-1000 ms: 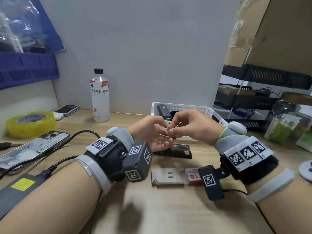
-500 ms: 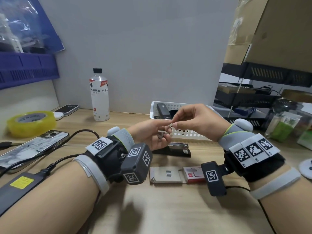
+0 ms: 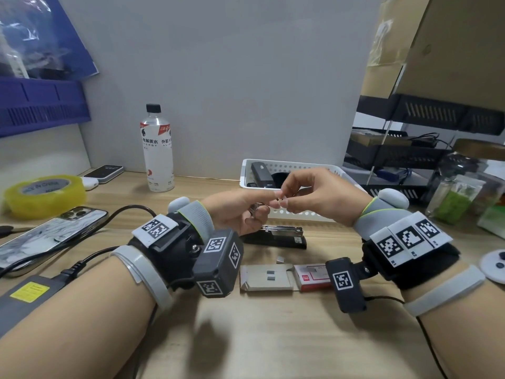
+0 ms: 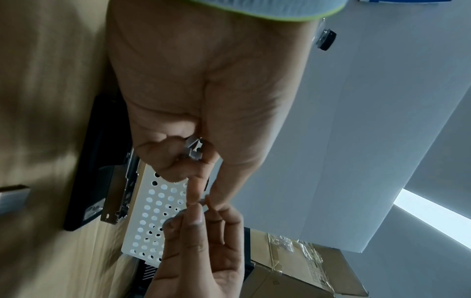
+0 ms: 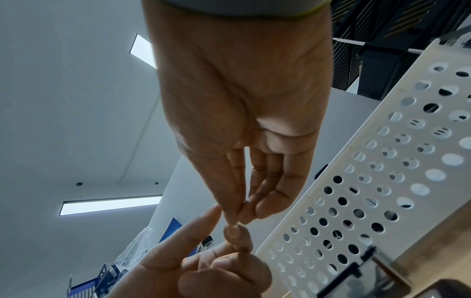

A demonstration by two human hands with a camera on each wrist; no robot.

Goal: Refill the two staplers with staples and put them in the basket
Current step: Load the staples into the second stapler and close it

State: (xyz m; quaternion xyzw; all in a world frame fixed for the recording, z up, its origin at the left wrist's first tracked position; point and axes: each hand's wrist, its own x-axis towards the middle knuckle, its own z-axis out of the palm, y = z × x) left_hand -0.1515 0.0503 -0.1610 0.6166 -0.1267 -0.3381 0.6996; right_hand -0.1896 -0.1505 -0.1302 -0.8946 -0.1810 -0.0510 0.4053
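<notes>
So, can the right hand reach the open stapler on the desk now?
Probably yes: the stapler lies uncovered just below the right hand. But that hand pinches a small staple piece first.

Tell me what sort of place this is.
Most likely an office desk or workstation. A stapler lies open on the wooden desk beside a box of staples, black paper trays are stacked to the right, and a roll of yellow tape sits to the left.

staples [image 4: 195, 149] half hidden in fingers [image 4: 163, 159]
</notes>
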